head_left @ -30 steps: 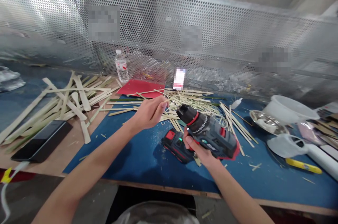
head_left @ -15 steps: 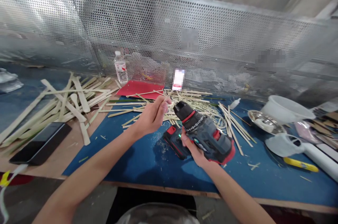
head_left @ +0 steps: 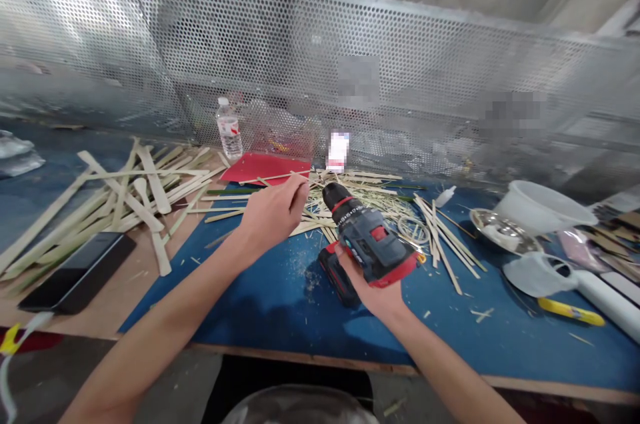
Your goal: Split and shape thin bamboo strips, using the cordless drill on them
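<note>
My right hand [head_left: 373, 287] grips the handle of a dark blue and red cordless drill [head_left: 367, 241], held above the blue mat [head_left: 280, 297] with its chuck pointing away and to the left. My left hand [head_left: 273, 211] hovers just left of the chuck with its fingers pinched together; whatever sits between them is too small to make out. A heap of thin bamboo strips [head_left: 365, 201] lies on the mat right behind both hands.
Wide bamboo slats [head_left: 125, 194] are spread at the left, beside a black phone [head_left: 75, 271]. A water bottle [head_left: 229, 127], a red sheet [head_left: 265, 167] and a perforated metal screen [head_left: 310, 71] stand at the back. A white bowl [head_left: 545, 207], a metal dish [head_left: 503, 227] and a yellow knife [head_left: 570, 312] lie right.
The drill has swung left and turned, so its chuck points more away from me. My left hand drifted up and back toward the strips, still pinched.
</note>
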The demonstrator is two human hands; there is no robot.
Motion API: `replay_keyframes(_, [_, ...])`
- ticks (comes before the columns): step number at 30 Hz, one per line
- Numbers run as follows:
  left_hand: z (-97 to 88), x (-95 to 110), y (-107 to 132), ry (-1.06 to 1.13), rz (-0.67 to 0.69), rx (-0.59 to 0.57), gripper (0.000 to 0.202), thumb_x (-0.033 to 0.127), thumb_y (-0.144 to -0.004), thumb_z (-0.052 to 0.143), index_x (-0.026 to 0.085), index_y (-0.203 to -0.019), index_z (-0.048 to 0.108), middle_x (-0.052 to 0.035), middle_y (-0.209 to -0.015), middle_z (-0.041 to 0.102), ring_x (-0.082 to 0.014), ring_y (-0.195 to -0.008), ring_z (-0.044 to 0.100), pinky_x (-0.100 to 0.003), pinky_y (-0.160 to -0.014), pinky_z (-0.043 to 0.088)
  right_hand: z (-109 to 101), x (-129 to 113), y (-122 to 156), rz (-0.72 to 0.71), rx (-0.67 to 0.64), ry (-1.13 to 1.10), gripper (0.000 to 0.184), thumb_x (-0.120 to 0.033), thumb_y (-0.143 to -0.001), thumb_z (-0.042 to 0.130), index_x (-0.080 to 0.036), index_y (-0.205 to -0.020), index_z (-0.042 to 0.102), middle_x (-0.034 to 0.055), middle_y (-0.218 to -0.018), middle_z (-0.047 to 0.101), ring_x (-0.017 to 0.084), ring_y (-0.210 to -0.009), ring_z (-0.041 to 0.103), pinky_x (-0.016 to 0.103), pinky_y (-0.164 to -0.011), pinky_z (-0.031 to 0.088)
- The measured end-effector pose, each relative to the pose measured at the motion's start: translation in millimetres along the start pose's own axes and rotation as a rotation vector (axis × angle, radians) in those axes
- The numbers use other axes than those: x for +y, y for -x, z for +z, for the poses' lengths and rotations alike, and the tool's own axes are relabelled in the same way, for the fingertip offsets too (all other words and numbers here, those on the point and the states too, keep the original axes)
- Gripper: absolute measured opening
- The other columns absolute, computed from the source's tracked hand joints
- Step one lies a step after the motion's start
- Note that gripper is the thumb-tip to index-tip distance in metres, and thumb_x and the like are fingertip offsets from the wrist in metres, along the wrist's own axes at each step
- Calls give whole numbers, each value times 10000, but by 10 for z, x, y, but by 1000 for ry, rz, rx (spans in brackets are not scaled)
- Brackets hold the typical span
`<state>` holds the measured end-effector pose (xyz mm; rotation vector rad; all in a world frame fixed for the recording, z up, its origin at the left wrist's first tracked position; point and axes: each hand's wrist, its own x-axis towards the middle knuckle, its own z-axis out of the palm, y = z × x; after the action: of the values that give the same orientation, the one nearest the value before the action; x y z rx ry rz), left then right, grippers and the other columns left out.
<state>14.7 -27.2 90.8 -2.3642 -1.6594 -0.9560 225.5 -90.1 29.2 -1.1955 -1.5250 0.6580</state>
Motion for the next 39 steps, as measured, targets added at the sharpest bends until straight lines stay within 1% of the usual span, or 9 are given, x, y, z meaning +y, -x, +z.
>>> replay_keyframes(2, [-67, -6, -41, -141, -8, -40, 337, 426, -1094, 338, 248, -1177, 612, -37, -795, 734, -223, -709, 691, -305, -592, 335, 35, -47, -23, 35, -35, -26, 333, -493, -826, 701, -170, -906, 705, 88, -878, 733, 202, -765, 692, 337, -766, 628])
replay_keyframes(6, [-119, 2, -163, -271, 18, -118, 343, 416, -1085, 337, 246, -1097, 635, -56, -876, 758, -261, -781, 722, -318, -629, 390, 90, -90, -100, 42, -77, -24, 330, -482, -829, 691, -157, -891, 700, 83, -852, 724, 183, -748, 683, 308, -753, 617])
replay_keyframes(13, [-56, 23, -327, -262, -6, -162, 366, 386, -1072, 327, 215, -1069, 651, -83, -973, 769, -298, -884, 736, -364, -706, 471, 134, 41, -238, -28, -31, 26, 382, -497, -843, 666, -152, -1000, 713, 88, -860, 709, 189, -776, 671, 366, -891, 611])
replay_keyframes(18, [-137, 33, -431, -271, 8, -179, 379, 393, -1049, 360, 218, -1019, 695, -90, -938, 772, -309, -872, 736, -372, -701, 472, 159, 64, -281, -27, -20, 33, 376, -508, -840, 667, -152, -960, 700, 83, -836, 700, 189, -777, 661, 376, -918, 605])
replay_keyframes(25, [-198, 16, -510, -270, 7, -174, 355, 389, -1018, 420, 216, -961, 724, -107, -905, 771, -320, -863, 733, -373, -691, 453, 274, 28, -288, -3, 4, -18, 385, -518, -848, 667, -163, -993, 698, 94, -925, 713, 205, -862, 679, 399, -954, 599])
replay_keyframes(28, [-161, 12, -510, -255, -4, -199, 355, 391, -1023, 417, 215, -984, 723, -111, -932, 776, -325, -883, 735, -378, -711, 464, 299, 63, -268, 42, 6, -47, 411, -548, -841, 681, -162, -981, 686, 95, -913, 714, 203, -837, 680, 383, -903, 610])
replay_keyframes(33, [-114, 23, -515, -268, 6, -193, 360, 369, -1021, 404, 199, -992, 720, -127, -890, 762, -340, -853, 733, -394, -712, 471, 288, 87, -246, 194, -129, -150, 420, -587, -890, 632, -169, -924, 652, 52, -695, 656, 166, -629, 645, 321, -714, 598])
replay_keyframes(36, [-107, 18, -516, -264, 5, -182, 355, 370, -1018, 410, 198, -964, 717, -119, -858, 755, -329, -828, 728, -384, -697, 461, 298, 74, -248, 194, -129, -223, 401, -552, -893, 624, -175, -1028, 642, 61, -778, 692, 168, -624, 664, 322, -698, 606])
replay_keyframes(39, [-101, 6, -517, -260, -1, -165, 349, 377, -1014, 425, 198, -943, 717, -112, -838, 750, -309, -802, 718, -367, -679, 444, 303, 56, -258, 193, -112, -260, 378, -510, -865, 647, -168, -1023, 613, 78, -882, 714, 153, -598, 654, 311, -657, 597])
